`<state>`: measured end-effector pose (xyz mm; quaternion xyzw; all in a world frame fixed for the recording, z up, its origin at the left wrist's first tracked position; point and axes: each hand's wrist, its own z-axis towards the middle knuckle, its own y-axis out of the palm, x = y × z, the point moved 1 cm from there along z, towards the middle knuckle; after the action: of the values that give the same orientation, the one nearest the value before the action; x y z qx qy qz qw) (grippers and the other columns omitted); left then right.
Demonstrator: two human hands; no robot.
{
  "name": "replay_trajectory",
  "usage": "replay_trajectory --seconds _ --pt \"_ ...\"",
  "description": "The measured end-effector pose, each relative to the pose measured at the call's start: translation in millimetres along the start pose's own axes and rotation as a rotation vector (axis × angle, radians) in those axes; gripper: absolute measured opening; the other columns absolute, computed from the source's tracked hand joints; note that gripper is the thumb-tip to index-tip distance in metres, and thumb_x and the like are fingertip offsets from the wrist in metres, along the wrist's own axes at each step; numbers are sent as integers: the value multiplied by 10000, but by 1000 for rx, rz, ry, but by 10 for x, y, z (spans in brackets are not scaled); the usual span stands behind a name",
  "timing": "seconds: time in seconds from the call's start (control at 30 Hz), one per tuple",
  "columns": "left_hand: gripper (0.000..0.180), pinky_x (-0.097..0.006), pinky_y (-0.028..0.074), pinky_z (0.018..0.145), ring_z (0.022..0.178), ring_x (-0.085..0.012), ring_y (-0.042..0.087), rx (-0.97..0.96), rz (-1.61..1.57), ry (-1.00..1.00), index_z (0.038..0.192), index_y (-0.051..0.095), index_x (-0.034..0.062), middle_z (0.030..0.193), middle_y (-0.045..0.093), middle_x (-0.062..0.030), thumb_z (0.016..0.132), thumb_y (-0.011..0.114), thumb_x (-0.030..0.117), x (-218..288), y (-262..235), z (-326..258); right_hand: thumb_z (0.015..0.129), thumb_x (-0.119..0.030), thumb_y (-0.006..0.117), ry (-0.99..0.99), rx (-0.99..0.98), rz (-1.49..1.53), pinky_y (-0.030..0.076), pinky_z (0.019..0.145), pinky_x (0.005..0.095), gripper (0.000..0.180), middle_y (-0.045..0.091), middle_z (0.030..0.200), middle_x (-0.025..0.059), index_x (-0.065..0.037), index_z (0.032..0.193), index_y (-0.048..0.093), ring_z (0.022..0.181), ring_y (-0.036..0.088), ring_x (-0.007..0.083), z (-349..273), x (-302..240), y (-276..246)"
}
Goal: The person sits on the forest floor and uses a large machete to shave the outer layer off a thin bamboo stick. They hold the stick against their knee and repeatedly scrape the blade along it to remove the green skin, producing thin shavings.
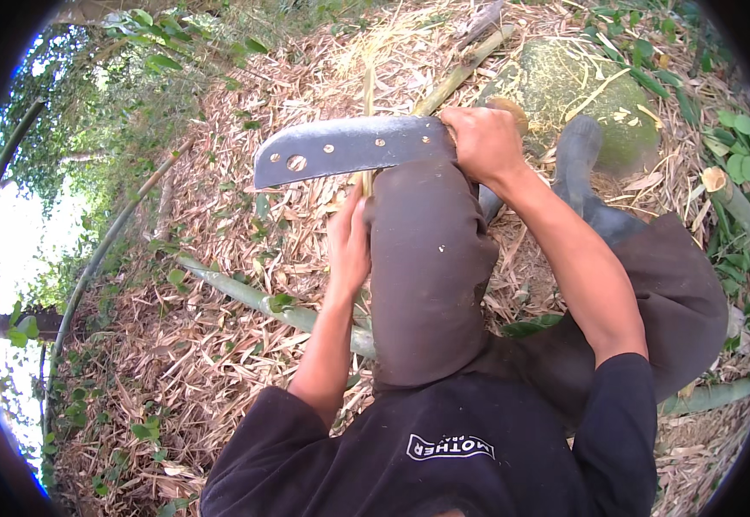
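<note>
My right hand (484,142) is closed round the handle of a broad cleaver (340,148). Its dark blade has several holes along it and points to the left, lying level across the front of my bent knee. Left of that knee is my left hand (349,239), its fingers closed on a thin, pale bamboo strip (368,90). The strip runs up behind the blade and shows again beyond it. Part of the left hand's grip is hidden against my trouser leg (431,267).
A mossy boulder (581,95) stands at the far right by my boot (579,155). One green bamboo pole (263,302) lies to the left; another cut pole (732,202) is at the right edge. Dry shavings and leaves (211,362) cover the ground. A thin curved stem (103,258) rises at left.
</note>
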<state>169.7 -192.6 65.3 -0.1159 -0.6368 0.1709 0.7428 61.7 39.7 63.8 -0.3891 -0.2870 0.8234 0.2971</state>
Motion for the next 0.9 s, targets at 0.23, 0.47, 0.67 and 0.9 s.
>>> replay_trajectory --seconds 0.23,0.47,0.67,0.9 --pt "461 -352 459 910 987 -189 577 -212 97 139 1446 456 43 1143 638 -159 991 484 110 378 235 827 798 -142 524 -10 13 8 522 637 445 194 686 763 191 -46 859 681 709 678 357 10 17 -62" --pt "423 -323 495 807 865 -178 605 -203 26 -70 1412 470 -26 1029 665 -165 1028 439 148 248 163 597 779 -126 486 -57 145 14 519 576 453 164 655 676 163 -55 745 630 644 671 350 -7 40 -35" --pt "458 -315 492 766 791 -199 622 -244 117 -90 1403 450 -67 893 672 -168 1037 416 206 210 -105 -282 790 -134 483 -12 82 34 508 571 451 161 652 681 165 -64 732 616 646 667 348 -46 70 -74" --pt "452 -261 429 621 669 -95 510 -177 -148 -344 1325 530 -62 760 576 -7 1055 394 273 -201 -433 -1083 815 -157 510 17 48 35 514 623 443 185 684 775 176 -55 820 665 697 672 352 -70 106 31"
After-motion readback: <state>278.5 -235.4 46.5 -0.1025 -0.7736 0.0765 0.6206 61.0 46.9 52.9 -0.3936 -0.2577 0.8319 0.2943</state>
